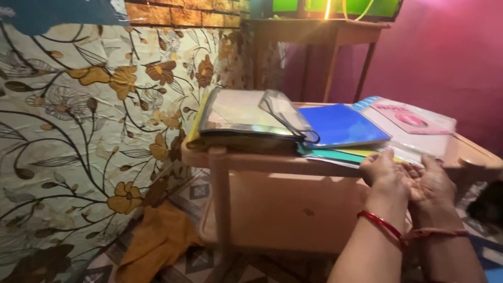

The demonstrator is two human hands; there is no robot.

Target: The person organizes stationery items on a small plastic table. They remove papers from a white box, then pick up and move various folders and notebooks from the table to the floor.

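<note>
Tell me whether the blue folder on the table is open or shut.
Shut: the blue folder lies flat, cover closed, on the stack atop the table; no inner pages show.

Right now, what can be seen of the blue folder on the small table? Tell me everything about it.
The blue folder is a flat, glossy sheet cover, seemingly plastic, closed and lying level on the table, turned at an angle. It sits atop a stack with green and yellow edges showing below. A clear plastic sleeve overlaps its left edge; a transparent packet with a pink item lies along its right side. Neither the left hand nor the right hand touches it.
</note>
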